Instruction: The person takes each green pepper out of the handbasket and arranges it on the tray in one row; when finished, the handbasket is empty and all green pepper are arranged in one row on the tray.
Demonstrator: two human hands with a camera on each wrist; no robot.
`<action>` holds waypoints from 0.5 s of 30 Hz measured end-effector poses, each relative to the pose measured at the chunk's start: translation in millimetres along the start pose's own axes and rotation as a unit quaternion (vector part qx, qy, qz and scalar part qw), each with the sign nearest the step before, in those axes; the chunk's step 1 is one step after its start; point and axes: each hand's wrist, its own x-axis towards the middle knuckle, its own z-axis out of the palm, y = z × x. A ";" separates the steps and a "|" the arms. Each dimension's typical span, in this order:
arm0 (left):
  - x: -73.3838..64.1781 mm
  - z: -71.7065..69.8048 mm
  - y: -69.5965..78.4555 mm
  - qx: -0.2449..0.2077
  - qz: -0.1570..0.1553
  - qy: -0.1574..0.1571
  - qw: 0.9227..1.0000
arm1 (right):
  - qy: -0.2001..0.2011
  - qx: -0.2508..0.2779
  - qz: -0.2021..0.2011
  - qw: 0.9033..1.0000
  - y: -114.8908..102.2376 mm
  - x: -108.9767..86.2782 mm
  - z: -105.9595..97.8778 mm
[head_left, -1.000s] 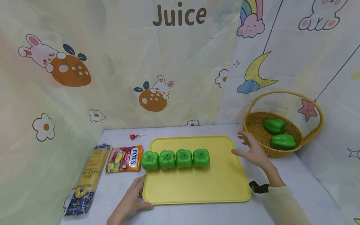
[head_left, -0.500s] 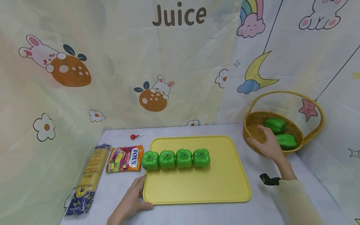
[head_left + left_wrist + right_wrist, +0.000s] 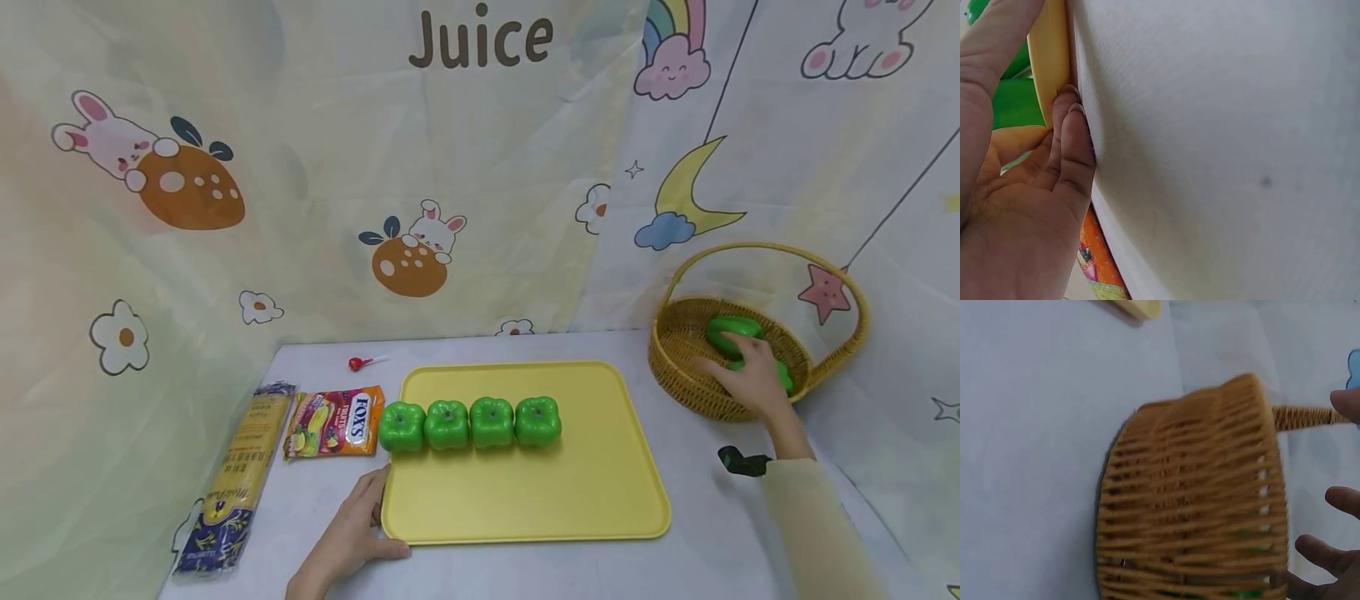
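At the front-left corner of a yellow tray (image 3: 525, 500), my left hand (image 3: 351, 527) holds the edge, fingers along the left side and thumb at the front. The left wrist view shows the fingertips (image 3: 1071, 112) right at the tray's rim. A row of several green bell peppers (image 3: 492, 422) stands across the tray's left part. Over the wicker basket (image 3: 693, 392) reaches my right hand (image 3: 753, 379), thumb and fingers apart. Inside lie a rear bell pepper (image 3: 723, 329) and a front bell pepper (image 3: 783, 377), the latter mostly hidden by the hand. The right wrist view shows spread fingers (image 3: 1319, 553) beyond the basket's rim.
Left of the tray lie a candy bag (image 3: 333, 423) and a long pack of spaghetti (image 3: 236, 483). A red lollipop (image 3: 356, 364) lies behind them. The basket's tall handle (image 3: 765, 246) arches above its opening. A printed curtain (image 3: 315, 208) hangs behind the table.
My right hand has moved right from beside the tray's right edge to over the basket, above the front pepper. The left hand and the row of peppers have stayed put.
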 end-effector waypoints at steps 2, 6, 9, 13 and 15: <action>0.1 0.4 0.0 0.001 0.000 -0.001 1.000 | 0.000 -0.012 0.014 1.000 6.7 1.8 -2.7; 0.7 0.2 0.5 0.004 -0.006 -0.002 1.000 | 0.002 -0.041 0.036 0.999 15.0 7.0 -8.9; 1.5 -0.4 1.9 0.008 -0.017 -0.001 1.000 | 0.002 -0.064 0.046 0.997 18.7 11.1 -13.9; 1.9 -0.7 3.0 0.013 -0.025 -0.003 1.000 | -0.006 -0.082 0.059 0.995 25.7 12.8 -17.7; 1.6 -0.7 2.7 0.013 -0.022 -0.003 1.000 | -0.015 -0.088 0.064 0.994 29.5 12.4 -18.3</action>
